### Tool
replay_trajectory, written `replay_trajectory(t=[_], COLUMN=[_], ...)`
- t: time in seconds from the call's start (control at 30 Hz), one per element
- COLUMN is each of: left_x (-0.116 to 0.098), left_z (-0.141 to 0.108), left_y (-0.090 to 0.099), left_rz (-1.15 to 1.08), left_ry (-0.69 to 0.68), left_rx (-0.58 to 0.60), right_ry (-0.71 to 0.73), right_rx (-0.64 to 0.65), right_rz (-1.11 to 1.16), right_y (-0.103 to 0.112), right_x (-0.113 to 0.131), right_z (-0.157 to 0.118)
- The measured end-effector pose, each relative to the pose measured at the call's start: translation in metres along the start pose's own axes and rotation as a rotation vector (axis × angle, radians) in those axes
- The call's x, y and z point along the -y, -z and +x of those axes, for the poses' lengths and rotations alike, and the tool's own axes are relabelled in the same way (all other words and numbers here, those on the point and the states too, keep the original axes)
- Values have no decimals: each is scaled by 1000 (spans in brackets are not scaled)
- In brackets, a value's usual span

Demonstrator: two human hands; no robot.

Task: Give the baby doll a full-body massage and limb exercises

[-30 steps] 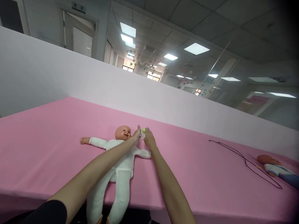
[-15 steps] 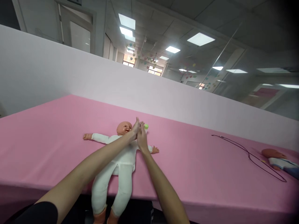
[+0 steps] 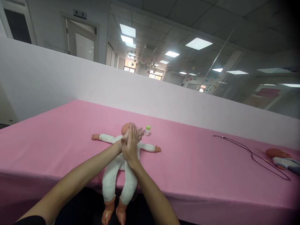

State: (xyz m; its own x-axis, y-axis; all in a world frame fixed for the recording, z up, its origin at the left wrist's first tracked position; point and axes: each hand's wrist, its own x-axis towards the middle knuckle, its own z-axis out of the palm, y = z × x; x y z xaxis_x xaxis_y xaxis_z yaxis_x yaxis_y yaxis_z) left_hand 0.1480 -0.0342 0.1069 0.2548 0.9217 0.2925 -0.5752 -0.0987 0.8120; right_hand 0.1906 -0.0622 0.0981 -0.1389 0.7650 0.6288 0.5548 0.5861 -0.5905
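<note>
A baby doll in a white suit (image 3: 110, 175) lies on its back on the pink-covered table (image 3: 187, 162), its arms spread and its feet over the front edge. Above its chest and face, my left hand (image 3: 138, 133) and my right hand (image 3: 131, 145) are pressed palm to palm, crossed, with fingers stretched out. Nothing shows between them. They hide most of the doll's face. Just beyond my fingertips stands a small bottle with a green cap (image 3: 147, 130).
A dark cord (image 3: 250, 152) lies looped on the right side of the table. Near the right edge lies a second doll (image 3: 284, 161). A low white wall (image 3: 164, 100) runs along the back, with glass above it.
My hands have come down and nearer to me, and my right hand has turned across my left. The bottle shows more fully now. The view has shifted slightly.
</note>
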Motion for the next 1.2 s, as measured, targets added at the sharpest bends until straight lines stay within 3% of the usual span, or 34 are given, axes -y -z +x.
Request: replay_trajectory(t=[0.07,0.13,0.2,0.27,0.33,0.47,0.53,0.63,0.83,1.07,1.2], left_x=[-2,-13,-24,-27,-20,11,25,35,34,19,7], left_z=[-13,-25,-35,-46,-57,-72,-70,-54,-29,-55,-75], left_y=[-2,5,20,39,58,79,81,81,84,102,110], left_rz=[-87,-115,-31,185,473,951,1072,1126,1434,1453,1434], left_ry=[76,199,181,54,-25,-11,1,22,110,224,277], left_rx=[34,144,166,56,-33,112,128,48,34,62,152], right_ry=[-1,-97,-228,-286,-230,-44,-21,-19,-226,-297,-287], right_rx=[-8,-7,17,73,193,440,488,519,417,459,530], right_rz=[3,33,57,54,39,6,-29,-83,-183,-171,-196], right_y=[9,22,33,36,31,17,12,8,3,17,29], right_x=[1,-13,-34,-54,-69,-85,-87,-89,-90,-85,-70], right_z=[11,21,18,-1,-28,-61,-57,-40,-29,-50,-64])
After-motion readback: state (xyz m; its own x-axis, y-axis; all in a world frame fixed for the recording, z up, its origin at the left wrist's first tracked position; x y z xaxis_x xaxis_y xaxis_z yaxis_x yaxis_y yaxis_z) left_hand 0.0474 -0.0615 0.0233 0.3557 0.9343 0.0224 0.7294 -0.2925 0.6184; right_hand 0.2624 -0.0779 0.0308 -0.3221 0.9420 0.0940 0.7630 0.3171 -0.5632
